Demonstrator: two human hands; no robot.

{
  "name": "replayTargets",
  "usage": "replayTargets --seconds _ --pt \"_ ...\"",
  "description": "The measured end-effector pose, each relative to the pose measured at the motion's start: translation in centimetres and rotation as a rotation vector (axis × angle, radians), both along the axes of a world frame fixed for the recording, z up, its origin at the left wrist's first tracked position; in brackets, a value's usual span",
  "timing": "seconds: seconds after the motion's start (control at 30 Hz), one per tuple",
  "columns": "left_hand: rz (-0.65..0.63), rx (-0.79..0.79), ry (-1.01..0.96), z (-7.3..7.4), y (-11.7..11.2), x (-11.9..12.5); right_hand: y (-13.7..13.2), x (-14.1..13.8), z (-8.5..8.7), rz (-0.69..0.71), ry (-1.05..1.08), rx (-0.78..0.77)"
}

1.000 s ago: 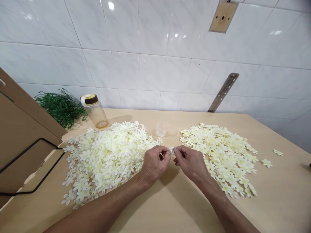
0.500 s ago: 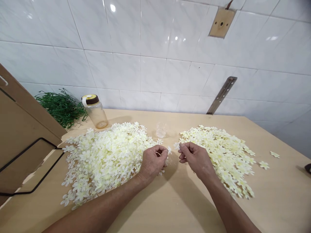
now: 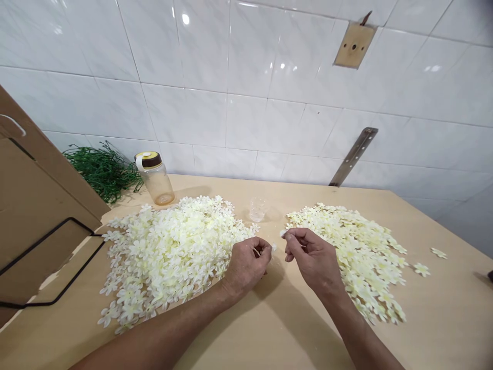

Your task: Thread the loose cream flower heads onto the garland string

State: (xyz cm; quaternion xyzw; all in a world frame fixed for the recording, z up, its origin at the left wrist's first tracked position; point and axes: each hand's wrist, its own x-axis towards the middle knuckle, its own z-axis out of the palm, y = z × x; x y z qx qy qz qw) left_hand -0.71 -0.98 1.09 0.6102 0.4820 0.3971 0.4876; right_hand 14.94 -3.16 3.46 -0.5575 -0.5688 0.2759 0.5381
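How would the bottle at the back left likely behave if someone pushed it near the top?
The bottle stands upright and is tall for its base, so a high push would probably tip it. It looks like clear plastic and almost empty, so probably light. Once on its round side, it might roll towards the flower pile.

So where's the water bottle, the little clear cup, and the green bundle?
water bottle [image 3: 157,178], head view, on its clear amber body below the brown lid.
little clear cup [image 3: 257,209], head view, on its side wall.
green bundle [image 3: 102,171], head view, on the middle of the tangled strands.
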Motion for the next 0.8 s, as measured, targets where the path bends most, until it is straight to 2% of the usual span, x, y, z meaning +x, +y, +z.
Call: replayTargets --seconds 0.1,0.23,0.37,0.43,0.5,0.53,0.63,0.7,0.8 --pt "-0.005 0.011 -0.006 0.1 -0.1 0.0 -0.4 -0.3 0.1 0.016 -0.072 0.068" --pt "-0.025 0.003 -0.031 0.0 -0.3 0.1 -0.7 -1.1 0.7 -0.053 -0.222 0.092" --pt "-0.046 -0.031 -0.075 0.0 -0.4 0.1 -0.7 -1.3 1.4 0.095 -0.360 0.190" --pt "-0.031 -0.105 -0.108 0.0 -0.1 0.2 -0.6 -0.8 1.3 0.008 -0.372 0.209" --pt "-0.005 -0.208 -0.172 0.1 0.4 0.2 -0.5 -0.3 1.0 -0.121 -0.373 0.166" --pt "0.010 -0.258 -0.226 0.1 0.6 0.3 -0.4 -0.1 0.7 -0.140 -0.378 0.123" --pt "0.043 -0.352 -0.407 0.2 1.2 0.2 -0.2 -0.1 0.0 -0.065 -0.381 0.006" --pt "0.049 -0.343 -0.433 0.2 1.2 0.2 -0.1 -0.4 -0.3 -0.024 -0.368 -0.036" --pt "0.046 -0.229 -0.321 0.1 0.8 0.2 -0.1 -0.8 -0.4 -0.024 -0.365 -0.066"
